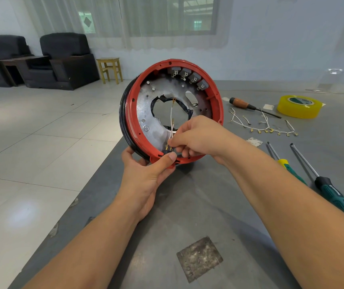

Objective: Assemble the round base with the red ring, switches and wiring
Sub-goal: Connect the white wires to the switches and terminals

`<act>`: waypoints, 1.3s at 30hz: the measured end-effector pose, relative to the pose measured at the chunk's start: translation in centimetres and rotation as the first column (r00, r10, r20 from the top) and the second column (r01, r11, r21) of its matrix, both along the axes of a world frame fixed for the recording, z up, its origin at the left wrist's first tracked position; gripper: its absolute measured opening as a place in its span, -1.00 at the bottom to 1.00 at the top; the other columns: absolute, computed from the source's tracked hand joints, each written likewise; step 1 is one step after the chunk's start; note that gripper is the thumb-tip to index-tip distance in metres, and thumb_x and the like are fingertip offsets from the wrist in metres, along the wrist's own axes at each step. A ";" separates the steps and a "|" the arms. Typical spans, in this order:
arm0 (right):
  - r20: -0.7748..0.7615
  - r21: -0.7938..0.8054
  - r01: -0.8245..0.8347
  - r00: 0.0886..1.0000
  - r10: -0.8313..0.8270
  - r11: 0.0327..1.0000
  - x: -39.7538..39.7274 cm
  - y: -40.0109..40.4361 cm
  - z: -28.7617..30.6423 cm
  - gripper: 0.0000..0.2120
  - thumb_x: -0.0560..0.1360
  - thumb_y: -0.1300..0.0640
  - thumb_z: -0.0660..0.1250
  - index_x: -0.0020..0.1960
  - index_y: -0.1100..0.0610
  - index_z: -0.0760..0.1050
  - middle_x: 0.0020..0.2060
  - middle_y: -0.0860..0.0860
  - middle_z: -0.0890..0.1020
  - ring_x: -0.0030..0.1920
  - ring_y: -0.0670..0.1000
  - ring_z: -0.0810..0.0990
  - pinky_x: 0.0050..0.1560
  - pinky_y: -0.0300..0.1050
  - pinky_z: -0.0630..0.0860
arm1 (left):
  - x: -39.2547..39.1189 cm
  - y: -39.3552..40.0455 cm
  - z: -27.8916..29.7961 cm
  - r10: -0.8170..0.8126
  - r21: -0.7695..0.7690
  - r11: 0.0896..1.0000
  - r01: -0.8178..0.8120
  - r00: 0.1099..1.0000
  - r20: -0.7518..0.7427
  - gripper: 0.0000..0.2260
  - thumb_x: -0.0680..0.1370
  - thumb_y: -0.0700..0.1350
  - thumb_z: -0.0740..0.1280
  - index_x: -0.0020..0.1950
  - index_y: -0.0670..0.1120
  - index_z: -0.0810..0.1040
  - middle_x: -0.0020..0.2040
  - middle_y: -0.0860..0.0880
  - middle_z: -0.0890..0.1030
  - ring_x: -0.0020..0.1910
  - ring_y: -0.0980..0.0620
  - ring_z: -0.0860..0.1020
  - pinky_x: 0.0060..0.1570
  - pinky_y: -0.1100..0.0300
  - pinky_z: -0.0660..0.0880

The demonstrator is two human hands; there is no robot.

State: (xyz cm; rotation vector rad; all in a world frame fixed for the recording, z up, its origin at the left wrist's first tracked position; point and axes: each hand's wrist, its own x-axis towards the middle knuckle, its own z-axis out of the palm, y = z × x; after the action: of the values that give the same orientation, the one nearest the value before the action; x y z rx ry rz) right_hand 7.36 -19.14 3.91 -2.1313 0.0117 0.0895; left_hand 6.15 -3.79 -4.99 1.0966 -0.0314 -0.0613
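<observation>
bare table (198,205) near the body, screwdrivers (331,192), wire leads (264,127), tape roll (299,106) crowding the right side

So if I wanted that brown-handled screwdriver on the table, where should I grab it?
Probably by the brown handle, from above: the brown-handled screwdriver lies flat on the table, its thin shaft pointing right toward the yellow tape roll. The handle's left side looks free of the loose wires.

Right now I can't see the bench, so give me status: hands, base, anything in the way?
Left hand grips red ring at bottom, base tilted up. Right hand pinches white wire by bottom terminals. Nothing blocking.
</observation>
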 end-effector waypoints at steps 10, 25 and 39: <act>-0.019 0.057 -0.010 1.000 0.011 0.998 0.1 -0.1 -0.3 -0.89 0.49 0.20 0.46 -0.20 0.20 0.63 -0.49 0.00 0.60 -0.55 -0.14 0.48 -0.50 -0.33 0.43 | 0.0 -0.1 -0.2 0.033 0.007 0.999 -0.034 0.999 0.023 -0.12 0.17 -0.19 0.67 0.37 0.06 0.31 0.22 -0.27 0.66 0.10 -0.20 0.74 -0.02 0.01 0.71; -0.023 0.113 -0.005 1.000 0.007 0.994 -0.1 0.1 -0.3 -0.86 0.51 0.24 0.44 -0.23 0.18 0.59 -0.50 0.00 0.59 -0.52 -0.12 0.53 -0.50 -0.33 0.45 | -0.2 -0.3 -0.2 0.070 0.019 0.997 -0.072 0.996 0.055 -0.14 0.18 -0.17 0.68 0.36 0.06 0.31 0.23 -0.28 0.65 0.11 -0.19 0.73 -0.01 -0.01 0.70; -0.004 0.133 -0.007 1.000 0.008 0.991 -0.1 0.1 -0.6 -0.89 0.51 0.21 0.45 -0.14 0.26 0.64 -0.42 0.06 0.64 -0.46 -0.07 0.56 -0.41 -0.27 0.53 | -0.2 -0.2 0.3 0.058 -0.007 0.998 -0.058 0.997 0.041 -0.06 0.18 -0.15 0.69 0.43 0.05 0.27 0.21 -0.23 0.67 0.11 -0.17 0.74 -0.02 0.00 0.71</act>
State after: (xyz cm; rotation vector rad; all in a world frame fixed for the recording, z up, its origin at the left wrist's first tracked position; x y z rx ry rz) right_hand 7.30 -19.04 3.35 -1.9979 0.0002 0.0963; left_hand 5.93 -3.96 -4.74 1.0925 -0.0366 0.0137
